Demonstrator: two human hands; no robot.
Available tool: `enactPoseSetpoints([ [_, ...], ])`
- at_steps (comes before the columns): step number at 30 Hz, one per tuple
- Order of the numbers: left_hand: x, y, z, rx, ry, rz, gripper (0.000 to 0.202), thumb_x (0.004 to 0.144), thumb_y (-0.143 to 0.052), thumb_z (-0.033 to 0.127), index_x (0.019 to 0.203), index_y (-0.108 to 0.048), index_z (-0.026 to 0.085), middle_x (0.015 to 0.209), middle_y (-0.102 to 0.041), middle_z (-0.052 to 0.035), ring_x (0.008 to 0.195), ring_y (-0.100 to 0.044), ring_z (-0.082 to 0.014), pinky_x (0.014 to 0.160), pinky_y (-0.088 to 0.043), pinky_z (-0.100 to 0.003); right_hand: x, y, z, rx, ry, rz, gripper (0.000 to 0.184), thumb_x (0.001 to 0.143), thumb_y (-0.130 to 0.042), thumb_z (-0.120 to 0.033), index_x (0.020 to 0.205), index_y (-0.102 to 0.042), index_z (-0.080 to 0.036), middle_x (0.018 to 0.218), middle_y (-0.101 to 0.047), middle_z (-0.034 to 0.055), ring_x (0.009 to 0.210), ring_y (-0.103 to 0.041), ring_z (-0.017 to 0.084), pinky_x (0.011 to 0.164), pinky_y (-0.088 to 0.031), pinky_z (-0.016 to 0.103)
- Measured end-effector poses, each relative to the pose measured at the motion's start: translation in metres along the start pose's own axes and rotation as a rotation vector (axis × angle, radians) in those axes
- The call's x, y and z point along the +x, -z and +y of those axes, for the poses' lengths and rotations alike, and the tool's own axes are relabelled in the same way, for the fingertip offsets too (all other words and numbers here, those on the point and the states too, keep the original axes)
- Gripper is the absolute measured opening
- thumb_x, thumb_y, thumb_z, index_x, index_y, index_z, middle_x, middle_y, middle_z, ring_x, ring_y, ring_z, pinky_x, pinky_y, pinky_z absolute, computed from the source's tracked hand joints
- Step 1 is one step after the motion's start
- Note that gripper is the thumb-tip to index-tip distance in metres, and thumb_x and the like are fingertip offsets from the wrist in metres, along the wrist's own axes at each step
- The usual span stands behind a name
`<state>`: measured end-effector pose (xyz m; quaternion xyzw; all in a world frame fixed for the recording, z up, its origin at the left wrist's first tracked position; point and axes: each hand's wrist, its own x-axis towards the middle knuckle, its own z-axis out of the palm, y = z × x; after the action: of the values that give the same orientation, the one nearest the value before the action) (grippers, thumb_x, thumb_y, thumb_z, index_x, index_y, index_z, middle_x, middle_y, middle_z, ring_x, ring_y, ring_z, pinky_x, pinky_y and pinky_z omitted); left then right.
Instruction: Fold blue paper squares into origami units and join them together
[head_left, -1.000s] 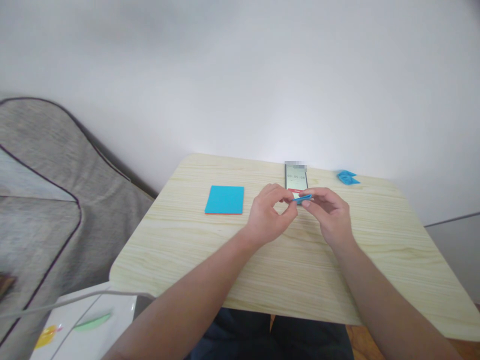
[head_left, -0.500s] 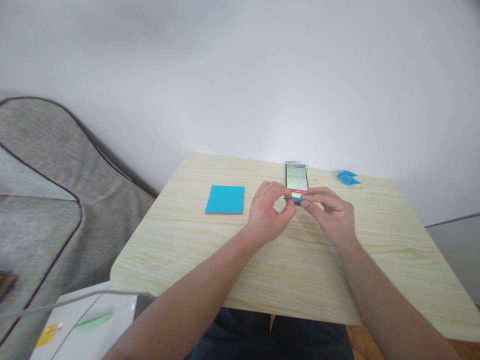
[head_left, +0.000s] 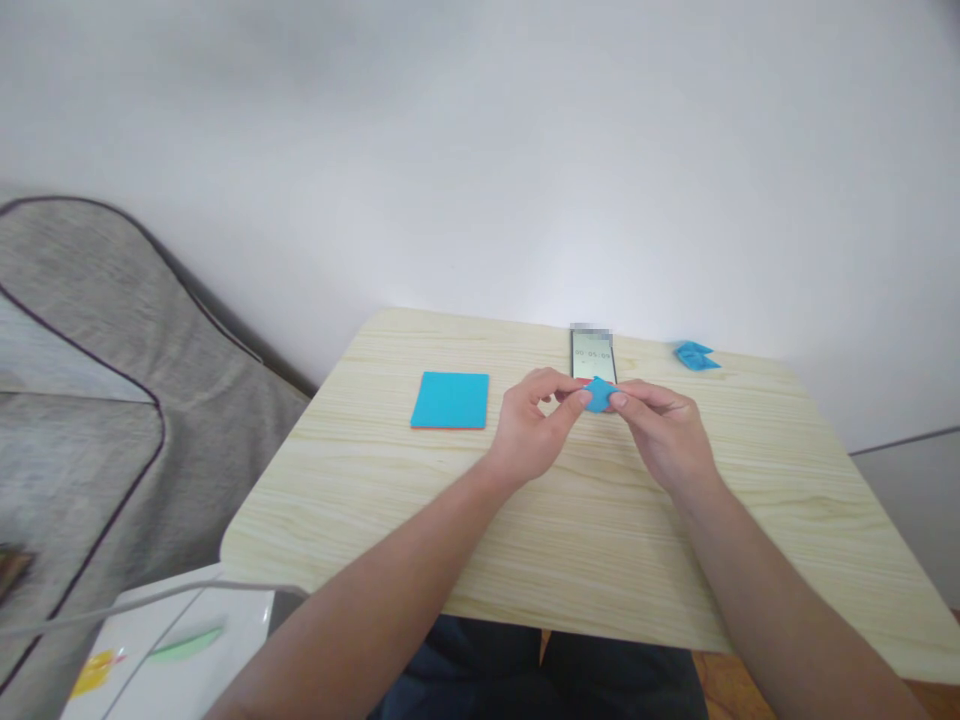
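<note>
A small folded piece of blue paper [head_left: 599, 395] is held up between my two hands, its broad face turned toward me. My left hand [head_left: 534, 420] pinches its left edge between thumb and fingers. On the opposite edge, the thumb and fingers of my right hand [head_left: 664, 428] are closed the same way. Just behind the paper lies a phone [head_left: 592, 354] with timer digits on its screen; the paper and my fingers cover its near end. To the left rests a square stack of blue paper [head_left: 451, 400] with a reddish edge beneath.
A finished-looking blue origami piece [head_left: 697, 355] sits near the table's back right, by the white wall [head_left: 570, 150]. The pale wooden table [head_left: 600, 560] has a grey sofa [head_left: 217, 430] on its left. A white cabinet [head_left: 240, 610] and a cable [head_left: 180, 592] are at the lower left.
The folded paper has turned from edge-on to showing its flat blue face. My fingers have shifted with it and still pinch both sides. The stack, phone and origami piece stay put.
</note>
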<state>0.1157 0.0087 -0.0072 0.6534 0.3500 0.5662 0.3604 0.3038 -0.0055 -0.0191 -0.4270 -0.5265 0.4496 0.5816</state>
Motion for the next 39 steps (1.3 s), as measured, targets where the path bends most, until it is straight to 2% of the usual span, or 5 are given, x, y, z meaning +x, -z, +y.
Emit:
enactPoseSetpoints([
  [8,-0.002,0.0,-0.003,0.137,-0.091,-0.071,0.013,0.094,-0.068,0.026,0.082,-0.068,0.019,0.081,-0.068,-0.0031,0.08,-0.059,-0.0168,0.078,-0.047,-0.034,-0.002,-0.005,-0.007,-0.097,0.031,-0.004,0.015,0.083,-0.084,-0.032,0.097,-0.082,-0.027,0.101,-0.081,0.0033,0.092,-0.074,0.021,0.09,-0.059,0.039],
  [14,-0.002,-0.002,-0.004,0.159,-0.03,-0.139,0.015,0.094,-0.067,0.027,0.081,-0.068,0.019,0.08,-0.068,-0.0029,0.08,-0.059,-0.0169,0.076,-0.046,-0.033,-0.002,-0.004,-0.007,-0.142,0.053,0.024,0.009,0.082,-0.084,-0.032,0.089,-0.082,-0.028,0.09,-0.079,0.0005,0.084,-0.071,0.018,0.08,-0.058,0.034],
  [22,0.0,-0.002,-0.001,0.042,0.122,-0.152,0.02,0.094,-0.068,0.032,0.08,-0.071,0.018,0.079,-0.07,-0.002,0.076,-0.059,-0.0149,0.072,-0.044,-0.03,0.001,0.004,0.008,-0.04,-0.007,0.083,0.014,0.082,-0.084,-0.037,0.092,-0.081,-0.027,0.09,-0.079,0.0021,0.083,-0.071,0.02,0.084,-0.058,0.039],
  [28,0.003,-0.001,-0.002,-0.083,0.221,-0.049,0.025,0.089,-0.073,0.038,0.075,-0.071,0.017,0.072,-0.068,0.0,0.066,-0.052,-0.0124,0.063,-0.039,-0.028,0.0,0.002,-0.002,-0.152,-0.067,-0.026,0.016,0.079,-0.086,-0.041,0.083,-0.082,-0.026,0.085,-0.079,0.0023,0.082,-0.071,0.021,0.084,-0.057,0.038],
  [39,0.003,-0.002,-0.007,-0.154,0.257,-0.042,0.029,0.087,-0.074,0.043,0.076,-0.072,0.017,0.074,-0.07,-0.0006,0.062,-0.051,-0.0115,0.059,-0.038,-0.027,-0.002,0.001,-0.006,-0.25,-0.089,-0.152,0.018,0.082,-0.082,-0.041,0.075,-0.078,-0.025,0.079,-0.076,0.0012,0.078,-0.066,0.02,0.074,-0.051,0.034],
])
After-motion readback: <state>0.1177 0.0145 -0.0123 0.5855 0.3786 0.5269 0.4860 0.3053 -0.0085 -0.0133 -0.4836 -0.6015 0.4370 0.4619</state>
